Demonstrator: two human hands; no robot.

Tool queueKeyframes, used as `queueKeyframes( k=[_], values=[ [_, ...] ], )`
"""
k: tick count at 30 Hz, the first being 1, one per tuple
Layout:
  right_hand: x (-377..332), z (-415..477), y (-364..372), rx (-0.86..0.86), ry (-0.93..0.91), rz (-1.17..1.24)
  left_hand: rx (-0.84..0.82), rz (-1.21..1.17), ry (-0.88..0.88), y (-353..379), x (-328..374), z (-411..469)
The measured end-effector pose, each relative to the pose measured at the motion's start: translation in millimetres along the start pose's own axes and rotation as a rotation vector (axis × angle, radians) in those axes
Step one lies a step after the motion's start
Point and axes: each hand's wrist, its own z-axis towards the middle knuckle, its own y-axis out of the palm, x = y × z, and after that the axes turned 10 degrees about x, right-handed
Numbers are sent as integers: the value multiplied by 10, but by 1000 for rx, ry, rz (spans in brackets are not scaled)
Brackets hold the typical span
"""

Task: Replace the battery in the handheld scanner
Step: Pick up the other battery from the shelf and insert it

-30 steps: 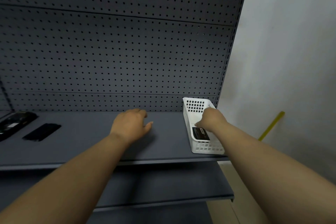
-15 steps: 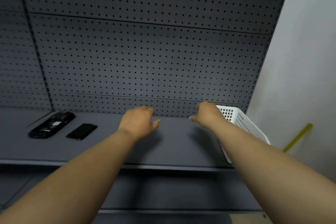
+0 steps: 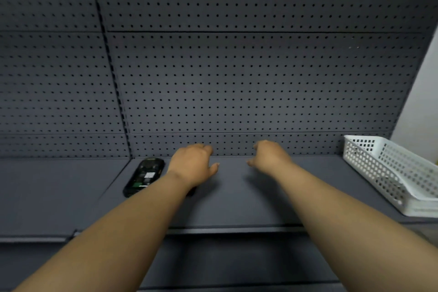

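The black handheld scanner (image 3: pixel 144 176) lies on the grey shelf (image 3: pixel 237 208) at the left, back side up, its battery bay uncovered and showing a green board and a white label. A small black flat part (image 3: pixel 193 191) peeks out from under my left wrist; most of it is hidden. My left hand (image 3: pixel 193 166) hovers palm down just right of the scanner, thumb apart, holding nothing. My right hand (image 3: pixel 270 156) hangs over the middle of the shelf with fingers curled down; its palm is hidden.
A white perforated plastic basket (image 3: pixel 388 173) stands at the shelf's right end, its inside mostly out of sight. A dark pegboard (image 3: pixel 237 78) forms the back wall. A lower shelf (image 3: pixel 237 258) sits below the front edge.
My right hand has left the basket, where it touched a black battery, and moved left over the shelf. The view has swung left, bringing the scanner closer to centre.
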Motion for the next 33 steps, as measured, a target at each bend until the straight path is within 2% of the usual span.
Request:
queueKeyframes(
  k=[10, 23, 33],
  values=[
    [-635, -229, 387, -38, -18, -17, -50, -10, -26, 63, -657, -278],
    [-955, -265, 422, -51, -168, -29, -58, 24, -153, -33, -1090, -555],
    [-1666, -197, 692, -61, -242, -34, -54, 40, -221, -48, -1822, -698]
  ],
)
